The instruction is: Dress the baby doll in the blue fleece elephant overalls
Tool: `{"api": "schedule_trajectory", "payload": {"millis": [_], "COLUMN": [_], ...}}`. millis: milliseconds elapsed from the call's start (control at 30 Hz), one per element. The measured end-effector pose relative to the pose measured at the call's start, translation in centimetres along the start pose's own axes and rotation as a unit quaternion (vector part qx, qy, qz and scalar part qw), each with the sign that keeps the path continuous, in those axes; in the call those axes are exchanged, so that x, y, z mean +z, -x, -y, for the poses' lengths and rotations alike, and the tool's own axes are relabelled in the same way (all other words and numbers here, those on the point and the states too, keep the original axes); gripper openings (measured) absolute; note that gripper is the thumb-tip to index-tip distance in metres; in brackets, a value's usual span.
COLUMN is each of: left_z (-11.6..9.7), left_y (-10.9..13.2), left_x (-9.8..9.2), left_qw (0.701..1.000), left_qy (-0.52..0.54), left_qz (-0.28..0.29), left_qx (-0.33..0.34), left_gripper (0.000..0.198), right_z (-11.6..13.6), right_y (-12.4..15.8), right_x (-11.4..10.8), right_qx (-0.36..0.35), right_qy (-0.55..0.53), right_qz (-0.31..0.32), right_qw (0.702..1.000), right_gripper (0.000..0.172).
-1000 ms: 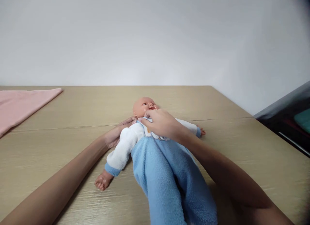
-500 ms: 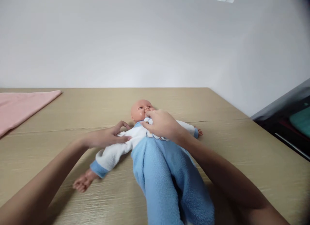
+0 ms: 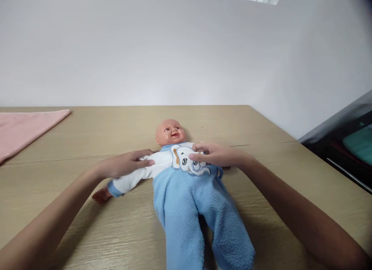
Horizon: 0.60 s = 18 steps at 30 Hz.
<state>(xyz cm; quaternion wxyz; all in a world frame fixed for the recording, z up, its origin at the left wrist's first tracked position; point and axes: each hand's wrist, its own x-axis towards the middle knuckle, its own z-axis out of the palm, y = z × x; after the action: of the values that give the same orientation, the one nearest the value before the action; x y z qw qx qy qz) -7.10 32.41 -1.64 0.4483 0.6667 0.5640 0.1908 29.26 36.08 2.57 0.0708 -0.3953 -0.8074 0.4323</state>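
Note:
A baby doll [image 3: 171, 133] lies on its back on the wooden table [image 3: 87, 134], dressed in a fleece suit [image 3: 186, 200] with white sleeves, blue legs and an elephant patch on the chest. My left hand [image 3: 122, 164] lies flat on the doll's white sleeve near the shoulder, fingers stretched out. My right hand [image 3: 216, 155] rests on the other side of the chest, over the far sleeve, fingers extended and pressing the cloth. The doll's bare hand [image 3: 100, 195] sticks out of the near cuff.
A pink cloth [image 3: 26, 128] lies on the table at the far left. A white wall stands behind the table. To the right, past the table's edge, is a dark shelf with a teal item [image 3: 360, 142].
My right hand left the doll's collar and moved down to the right side of the chest, uncovering the elephant patch. The left hand flattened the sleeve, and the doll's arm swung outward.

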Motion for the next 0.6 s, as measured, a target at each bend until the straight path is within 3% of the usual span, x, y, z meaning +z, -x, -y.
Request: {"api": "schedule_trajectory", "payload": {"millis": [133,200,267,333,400,500,600], "left_z": [0.4,-0.5,-2.3,-4.8,-7.9,-12.1,-14.4], "left_y": [-0.2,0.5,1.5,2.5,2.8,1.2,-1.9], "left_x": [-0.1,0.2,1.0,2.6,5.0,9.2,12.6], "left_qw": [0.999,0.987,0.953,0.912,0.899,0.891,0.891], "left_qy": [-0.049,-0.162,-0.294,-0.369,-0.360,-0.336,-0.353], "left_qz": [0.010,-0.001,-0.066,-0.151,-0.176,-0.139,-0.065], "left_qx": [-0.007,-0.001,0.034,0.100,0.178,0.272,0.279], "left_gripper": [0.063,0.063,0.059,0.052,0.046,0.035,0.034], "right_z": [-3.7,-5.5,-7.2,-8.4,-9.2,-9.5,-9.3], "right_y": [3.9,5.6,6.9,7.7,7.9,7.7,7.3], "right_x": [0.2,1.1,2.4,3.7,4.8,6.0,6.7], "right_qx": [-0.032,-0.049,-0.067,-0.081,-0.082,-0.071,-0.069], "right_qy": [-0.043,-0.047,-0.014,0.031,0.045,-0.006,-0.032], "right_qz": [-0.007,-0.069,-0.166,-0.259,-0.309,-0.335,-0.403], "right_qw": [0.999,0.995,0.984,0.962,0.947,0.939,0.912], "right_gripper": [0.043,0.038,0.028,0.017,0.012,0.014,0.014]}}
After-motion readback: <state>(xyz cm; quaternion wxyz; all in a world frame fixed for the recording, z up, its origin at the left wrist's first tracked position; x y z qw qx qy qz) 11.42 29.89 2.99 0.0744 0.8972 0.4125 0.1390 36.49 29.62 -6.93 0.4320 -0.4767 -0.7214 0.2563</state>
